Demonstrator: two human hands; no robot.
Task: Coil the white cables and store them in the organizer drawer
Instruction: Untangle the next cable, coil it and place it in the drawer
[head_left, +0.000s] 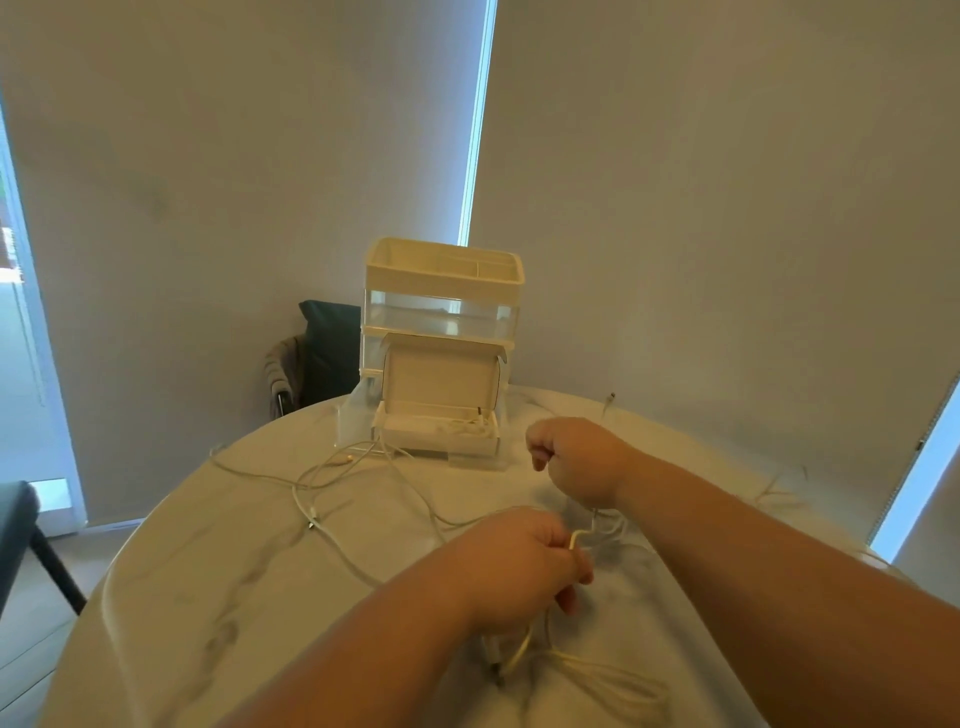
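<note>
Fingers (567, 569) of my left hand (511, 561) pinch a white cable (575, 538) loop so the coil holds shape. My curled right hand (576, 457) grips its strand, probably for winding. At twelve o'clock the organizer drawer (470, 457) stands open.

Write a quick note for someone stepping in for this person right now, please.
Left hand: grips a partly coiled white cable, with loops hanging below it.
Right hand: curled, seemingly holding the same cable's free run.
Organizer: stands at the far edge of the table. Its bottom drawer is open, with what looks like one cable already inside.
Left to do: finish this coil, store it, then coil the loose cables lying on the table.
</note>
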